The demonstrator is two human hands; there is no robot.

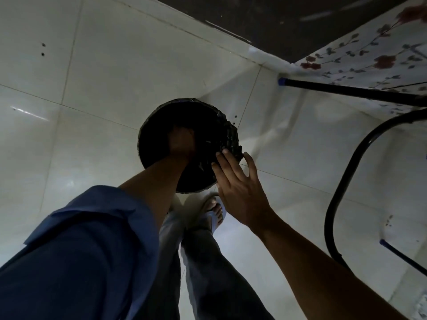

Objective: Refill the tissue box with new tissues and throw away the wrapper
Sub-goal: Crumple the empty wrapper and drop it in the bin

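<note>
A round black trash bin [161, 116] lined with a dark bag stands on the white tiled floor below me. My left hand [181, 142] reaches down inside the bin, deep in shadow; whether it holds anything cannot be made out. My right hand [238, 188] rests with fingers spread on the bin's right rim, touching the crumpled edge of the bag [232, 137]. No wrapper and no tissue box are visible.
A table with a floral cloth [369, 49] and black metal legs [346, 88] stands to the right, with a curved black frame [342, 188] beside it. My feet in sandals [215, 213] are just below the bin. A dark wall base runs along the top.
</note>
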